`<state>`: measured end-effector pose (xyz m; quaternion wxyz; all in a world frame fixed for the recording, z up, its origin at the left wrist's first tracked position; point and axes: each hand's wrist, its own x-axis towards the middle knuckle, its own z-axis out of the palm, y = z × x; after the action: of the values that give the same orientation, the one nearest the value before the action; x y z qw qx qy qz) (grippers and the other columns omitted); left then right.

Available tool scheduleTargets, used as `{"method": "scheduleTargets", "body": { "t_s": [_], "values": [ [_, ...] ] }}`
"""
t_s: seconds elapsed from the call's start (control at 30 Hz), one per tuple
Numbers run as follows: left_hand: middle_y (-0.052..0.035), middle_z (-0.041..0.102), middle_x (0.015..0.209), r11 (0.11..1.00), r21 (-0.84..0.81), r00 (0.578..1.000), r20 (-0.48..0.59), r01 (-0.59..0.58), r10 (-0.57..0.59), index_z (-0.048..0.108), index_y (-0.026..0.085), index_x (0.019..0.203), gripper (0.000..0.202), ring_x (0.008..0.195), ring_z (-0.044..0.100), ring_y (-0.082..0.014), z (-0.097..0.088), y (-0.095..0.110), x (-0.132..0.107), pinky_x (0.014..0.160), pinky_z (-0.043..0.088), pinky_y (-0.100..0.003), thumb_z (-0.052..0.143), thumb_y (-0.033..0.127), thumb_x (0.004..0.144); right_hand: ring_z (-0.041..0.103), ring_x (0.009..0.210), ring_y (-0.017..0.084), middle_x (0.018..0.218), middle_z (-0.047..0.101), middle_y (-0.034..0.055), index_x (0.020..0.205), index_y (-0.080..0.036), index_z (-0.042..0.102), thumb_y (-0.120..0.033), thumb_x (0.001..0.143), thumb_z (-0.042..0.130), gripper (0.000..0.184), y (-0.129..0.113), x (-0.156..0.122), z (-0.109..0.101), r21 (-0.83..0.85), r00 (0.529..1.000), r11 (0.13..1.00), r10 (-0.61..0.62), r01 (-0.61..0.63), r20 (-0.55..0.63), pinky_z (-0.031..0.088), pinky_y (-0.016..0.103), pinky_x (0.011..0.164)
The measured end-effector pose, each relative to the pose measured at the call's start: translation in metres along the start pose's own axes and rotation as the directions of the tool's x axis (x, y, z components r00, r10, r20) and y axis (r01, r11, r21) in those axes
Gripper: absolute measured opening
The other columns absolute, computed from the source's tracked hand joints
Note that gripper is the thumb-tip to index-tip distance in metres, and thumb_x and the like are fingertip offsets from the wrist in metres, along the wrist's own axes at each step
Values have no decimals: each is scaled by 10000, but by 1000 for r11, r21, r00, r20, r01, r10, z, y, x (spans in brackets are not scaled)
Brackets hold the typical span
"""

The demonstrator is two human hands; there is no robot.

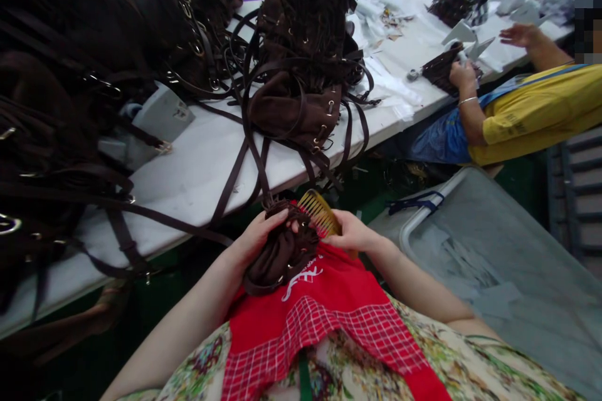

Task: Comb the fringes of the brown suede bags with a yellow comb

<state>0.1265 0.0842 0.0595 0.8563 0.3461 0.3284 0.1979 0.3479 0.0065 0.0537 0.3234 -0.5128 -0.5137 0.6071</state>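
Observation:
My left hand [264, 233] is closed on a dark brown fringed handbag [277, 258], its thumb lying over the top. The bag rests against my red apron [338, 282], with its strap curled at the lower left. In my right hand [350, 233] is a yellow wide-toothed comb [320, 212], teeth pointing left toward the bag's fringe. Whether the teeth touch the fringe I cannot tell. Just beyond, on the table, sits a stack of similar brown bags [301, 106] with long straps hanging over the edge.
A large heap of brown bags [61, 75] fills the left of the white table [188, 163]. At the right, a co-worker in a yellow shirt [540, 113] handles another brown bag [442, 69]. A grey bin [527, 250] holding scraps stands by my right arm.

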Motion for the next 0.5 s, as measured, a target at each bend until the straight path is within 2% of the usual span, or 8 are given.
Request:
{"method": "scheduleTargets", "body": {
  "t_s": [0.1, 0.2, 0.3, 0.4, 0.5],
  "values": [
    [-44, 657, 779, 991, 133, 1000, 27, -13, 9, 623, 125, 761, 236, 714, 614, -157, -4, 0, -1, 676, 495, -265, 651, 357, 792, 630, 936, 181, 1049, 671, 51, 1128, -125, 569, -235, 688, 699, 472, 10, 6, 16, -26, 988, 998, 53, -49, 143, 498, 300, 848],
    [-70, 693, 899, 979, 204, 1000, -21, 5, 0, 652, 112, 920, 275, 849, 635, -193, -8, -4, -1, 810, 500, -307, 708, 312, 739, 641, 877, 174, 984, 690, 31, 1094, -126, 603, -250, 686, 710, 440, 16, 8, 18, -112, 974, 989, 119, -99, 192, 508, 269, 785],
    [-86, 700, 947, 978, 210, 999, -55, 12, -1, 643, 104, 1008, 350, 901, 637, -214, -7, -6, 0, 862, 492, -335, 707, 317, 738, 642, 816, 162, 905, 696, 9, 1027, -130, 643, -282, 700, 707, 365, 16, 9, 12, -203, 967, 974, 143, -100, 210, 504, 238, 727],
    [-83, 701, 930, 983, 185, 998, -64, 6, 6, 645, 106, 995, 328, 878, 643, -210, -4, -6, 0, 853, 495, -335, 681, 333, 762, 629, 768, 147, 844, 686, -7, 958, -131, 666, -294, 701, 711, 307, 13, 10, 4, -223, 959, 970, 152, -98, 238, 496, 218, 688],
    [-83, 694, 876, 979, 205, 1000, 11, 19, -21, 649, 105, 841, 278, 820, 642, -197, -4, -5, 2, 813, 505, -323, 637, 379, 795, 617, 744, 134, 844, 682, -1, 957, -123, 663, -325, 655, 759, 376, 11, 10, 0, -92, 940, 982, 187, -168, 284, 499, 210, 668]
  ]
}}
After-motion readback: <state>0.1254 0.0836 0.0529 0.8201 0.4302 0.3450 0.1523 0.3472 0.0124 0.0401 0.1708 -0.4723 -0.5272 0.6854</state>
